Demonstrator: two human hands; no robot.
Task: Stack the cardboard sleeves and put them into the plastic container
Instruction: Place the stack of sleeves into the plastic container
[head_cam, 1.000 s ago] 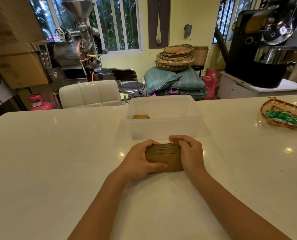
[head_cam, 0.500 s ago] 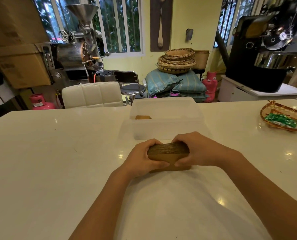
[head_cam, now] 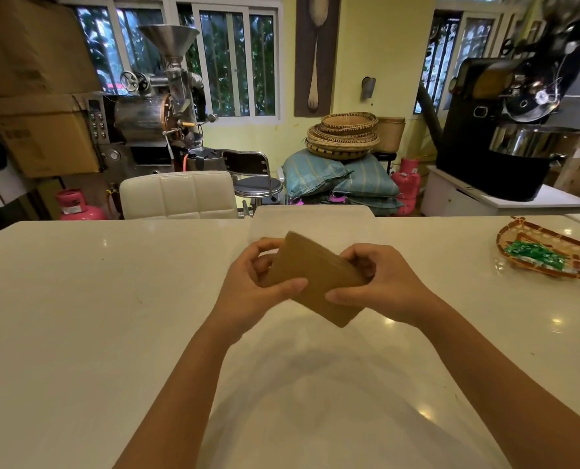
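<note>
Centre of frame: stack of cardboard sleeves [head_cam: 315,277] held off the white table [head_cam: 78,316], tilted, one corner pointing down. Left hand [head_cam: 253,289] and right hand [head_cam: 380,286] both pinch it at opposite ends, thumbs on the near face, likely keeping the stack squared. Plastic container [head_cam: 315,211] sits just behind, mostly hidden. Table bare on either side; woven tray [head_cam: 552,248] well apart at right.

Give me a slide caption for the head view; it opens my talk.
Both hands, left hand and right hand, hold a tilted stack of cardboard sleeves above the table, before the plastic container.
</note>
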